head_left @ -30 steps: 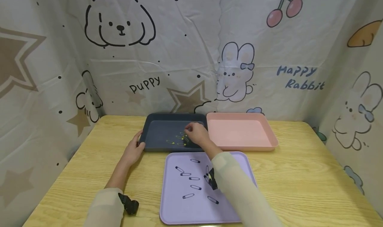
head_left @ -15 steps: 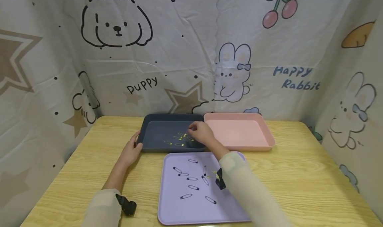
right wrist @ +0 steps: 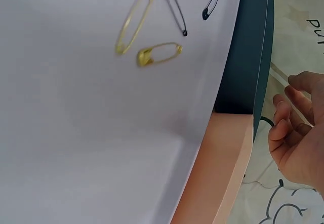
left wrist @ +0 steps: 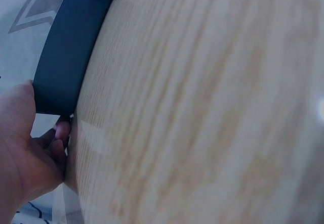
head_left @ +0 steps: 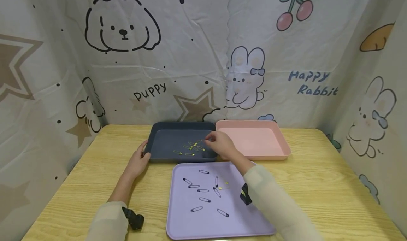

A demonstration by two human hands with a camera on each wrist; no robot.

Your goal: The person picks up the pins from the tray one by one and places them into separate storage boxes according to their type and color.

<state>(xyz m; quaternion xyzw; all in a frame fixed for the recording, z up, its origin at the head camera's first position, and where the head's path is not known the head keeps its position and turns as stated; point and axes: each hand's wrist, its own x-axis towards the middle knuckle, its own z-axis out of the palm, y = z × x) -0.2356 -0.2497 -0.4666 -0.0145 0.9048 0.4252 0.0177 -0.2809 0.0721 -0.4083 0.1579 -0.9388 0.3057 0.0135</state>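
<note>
Table (head_left: 318,184) of pale wood-grain laminate, smooth, faint sheen, three trays of matt smooth plastic, dark blue (head_left: 165,142), pink (head_left: 254,138), lilac (head_left: 190,227), safety pins of thin glossy metal, gold (head_left: 190,147) and black (head_left: 203,199), backdrop (head_left: 197,50) of creased printed cloth, sleeves (head_left: 273,205) of soft matt fabric

Your right hand (head_left: 219,144) has drawn back from over the gold safety pins (head_left: 190,147) in the dark blue tray (head_left: 159,135), sliding toward that tray's right edge, so the pins it covered a second ago now lie open to view just left of its fingertips. Your right forearm has swung out to the right as well, uncovering the black pins and two gold safety pins (right wrist: 144,34) on the lilac tray (head_left: 251,219) beneath it.
</note>
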